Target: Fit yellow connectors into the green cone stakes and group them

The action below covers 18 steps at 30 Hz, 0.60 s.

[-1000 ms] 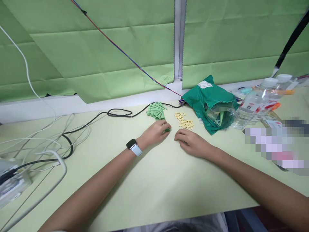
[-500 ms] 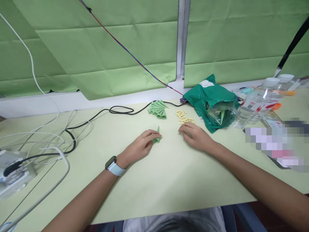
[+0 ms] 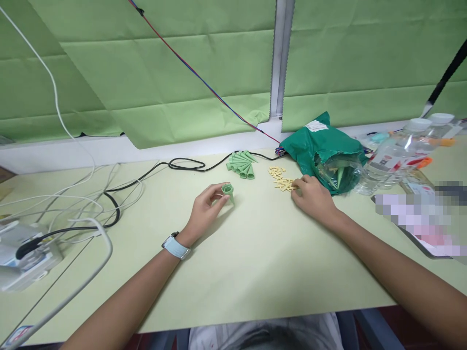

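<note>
- The left arm is being stretched forward from the lower left, with the left hand (image 3: pixel 206 206) being turned so that the thumb is lying toward the person and the fingers are being curled beyond it.
- A green cone (image 3: pixel 228 189) is being pinched between the left thumb and fingers, above the table (image 3: pixel 262 262); its open mouth is being turned upward and its point downward.
- A watch with a pale blue band (image 3: pixel 176 247) is being worn on the left wrist.
- The right arm is being reached in from the lower right, with the right hand (image 3: pixel 314 197) being held palm down and its fingers being bent.
- The right fingertips are being placed at the near right edge of the small yellow pieces (image 3: pixel 282 183); whether one is being gripped cannot be told.
- More green cones (image 3: pixel 241 165) are being kept in a fanned pile beyond the left hand.
- A white label (image 3: pixel 316 126) is being shown on the green bag (image 3: pixel 302 146); its print cannot be read.
- Red and white labels (image 3: pixel 386 162) are being carried by the clear bottles (image 3: pixel 418 127); their lettering is being lost to blur.
</note>
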### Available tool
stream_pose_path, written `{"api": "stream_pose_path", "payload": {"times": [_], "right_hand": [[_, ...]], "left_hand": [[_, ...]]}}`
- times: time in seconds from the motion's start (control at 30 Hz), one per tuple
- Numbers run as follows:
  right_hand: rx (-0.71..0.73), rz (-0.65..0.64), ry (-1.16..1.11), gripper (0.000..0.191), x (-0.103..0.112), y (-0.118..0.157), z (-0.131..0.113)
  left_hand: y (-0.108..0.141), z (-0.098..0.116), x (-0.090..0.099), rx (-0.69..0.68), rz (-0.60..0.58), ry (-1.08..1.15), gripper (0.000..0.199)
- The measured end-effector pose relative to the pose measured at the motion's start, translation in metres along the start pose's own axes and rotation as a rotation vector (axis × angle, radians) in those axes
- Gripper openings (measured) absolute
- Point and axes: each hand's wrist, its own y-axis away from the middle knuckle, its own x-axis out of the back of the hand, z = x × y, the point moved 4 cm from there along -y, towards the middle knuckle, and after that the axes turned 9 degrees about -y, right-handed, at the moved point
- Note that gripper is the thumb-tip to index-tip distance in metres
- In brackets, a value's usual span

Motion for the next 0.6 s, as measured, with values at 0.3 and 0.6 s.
{"api": "stream_pose_path", "payload": {"times": [0.3,0.6], "right_hand": [[-0.034,-0.040,-0.222,0.006,0.002,-0.003,0.006],[0.014,-0.022,-0.483,0.008,0.007,-0.002,-0.010]], "left_hand": [[-0.002,-0.017,-0.008,0.282,-0.121,0.474,0.036],[0.000,-0.017,-0.013,0.324,-0.255,0.680,0.016]]}}
